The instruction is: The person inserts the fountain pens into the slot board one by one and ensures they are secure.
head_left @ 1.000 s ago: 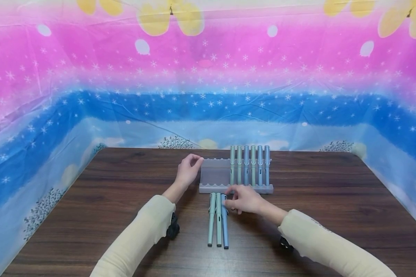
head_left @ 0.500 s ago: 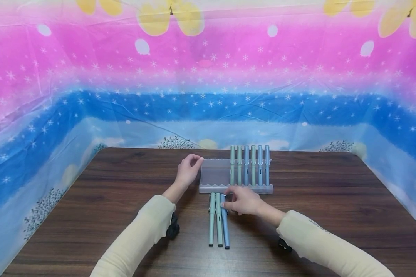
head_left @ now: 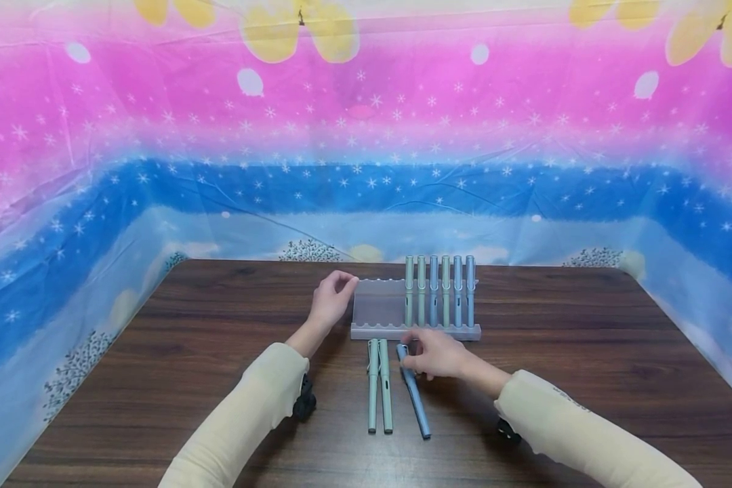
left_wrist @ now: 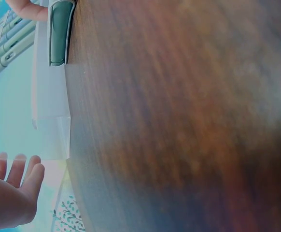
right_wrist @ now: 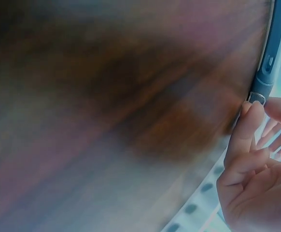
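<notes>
A: What lies nearest on the wooden table (head_left: 219,379)?

B: Three pens. Two pale green pens (head_left: 379,385) lie side by side, touching, with their caps toward the rack. Just to their right lies a blue pen (head_left: 413,391), slanted, its far end close to the green pair and its near end angled away to the right.

A: Who has hold of the blue one?

B: The right hand (head_left: 437,354). Its fingers are curled, and the fingertips (right_wrist: 250,112) pinch the capped far end of the blue pen; the right wrist view shows a fingertip pressed against that end by the clip. The rest of the pen rests on the table.

A: And past that?

B: A translucent grey pen rack (head_left: 381,310) with a scalloped front rail stands just beyond the right hand. Six pens (head_left: 439,291) fill its right-hand slots, lying parallel, in pale green and blue. The left slots hold nothing.

A: The other hand?

B: The left hand (head_left: 330,298) is at the rack's far left corner, fingers bent, with the thumb and fingertips touching the rack's edge. The left wrist view is too blurred and too partial to show how tight that hold is.

A: Farthest back?

B: A plastic backdrop (head_left: 366,135) printed with snowflakes, blue low down and pink above, wraps round the table's far and side edges.
</notes>
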The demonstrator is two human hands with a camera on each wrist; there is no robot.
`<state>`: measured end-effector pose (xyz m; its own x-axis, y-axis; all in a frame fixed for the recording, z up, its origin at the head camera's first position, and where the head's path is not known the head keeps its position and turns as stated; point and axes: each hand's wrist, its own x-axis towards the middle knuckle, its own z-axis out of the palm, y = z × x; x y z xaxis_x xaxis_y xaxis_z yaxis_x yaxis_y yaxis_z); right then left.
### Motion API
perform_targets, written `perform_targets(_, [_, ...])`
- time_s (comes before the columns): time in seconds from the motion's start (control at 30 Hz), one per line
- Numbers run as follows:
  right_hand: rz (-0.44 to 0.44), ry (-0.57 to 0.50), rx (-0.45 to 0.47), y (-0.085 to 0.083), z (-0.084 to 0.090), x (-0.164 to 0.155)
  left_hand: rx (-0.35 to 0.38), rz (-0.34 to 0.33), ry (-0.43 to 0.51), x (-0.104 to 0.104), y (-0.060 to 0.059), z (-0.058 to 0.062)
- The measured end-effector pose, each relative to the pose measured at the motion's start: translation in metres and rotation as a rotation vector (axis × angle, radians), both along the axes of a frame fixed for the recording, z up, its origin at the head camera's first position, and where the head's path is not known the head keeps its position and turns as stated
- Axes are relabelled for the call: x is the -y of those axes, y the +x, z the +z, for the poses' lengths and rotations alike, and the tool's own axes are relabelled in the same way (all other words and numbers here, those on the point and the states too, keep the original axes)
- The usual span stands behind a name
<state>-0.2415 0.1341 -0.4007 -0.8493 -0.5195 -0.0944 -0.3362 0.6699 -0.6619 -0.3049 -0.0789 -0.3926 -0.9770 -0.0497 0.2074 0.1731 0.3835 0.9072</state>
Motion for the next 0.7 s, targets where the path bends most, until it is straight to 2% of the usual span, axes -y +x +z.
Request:
perform_targets(0.23, [0.003, -0.003, 0.015, -0.0006, 0.0024, -0.0029, 0.004, -0.004, 0.003, 0.0003, 0.0011, 0.0004])
perform_targets(0.7, [0.116, -0.07, 0.075, -0.003, 0.0037, -0.0041, 0.002, 0.004, -0.006, -0.0001, 0.0013, 0.0006])
